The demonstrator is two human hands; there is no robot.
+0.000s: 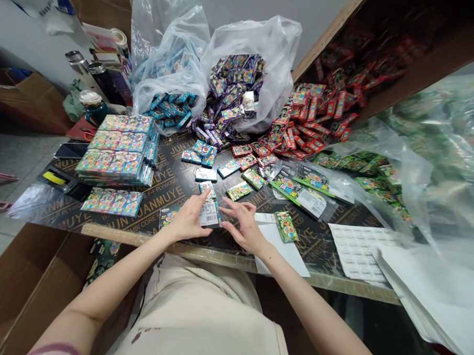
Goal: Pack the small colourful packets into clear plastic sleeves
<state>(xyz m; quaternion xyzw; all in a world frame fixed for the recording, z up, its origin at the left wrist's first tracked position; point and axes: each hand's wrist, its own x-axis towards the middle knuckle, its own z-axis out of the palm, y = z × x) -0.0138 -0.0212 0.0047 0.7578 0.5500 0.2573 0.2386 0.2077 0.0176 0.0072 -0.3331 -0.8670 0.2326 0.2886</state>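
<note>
A small blue candy-style packet (215,214) with a barcode on its near end lies on the dark plywood table in front of me. My left hand (191,217) grips its left side between thumb and fingers. To its right, my right hand (243,226) is open, its spread fingertips close to the packet's edge. Part of a dark printed pouch (168,215) shows beside my left hand. Just beyond the packet lie a loose blue box (206,174), another blue box (228,168) and a green box (238,190).
Stacked multi-packs (112,146) stand at left. Plastic bags hold blue packets (171,109) and purple packets (233,88); red packets (302,123) spill from a carton. Green pouches (299,190), a green packet (285,226), white paper (275,242) and a label sheet (361,251) lie right.
</note>
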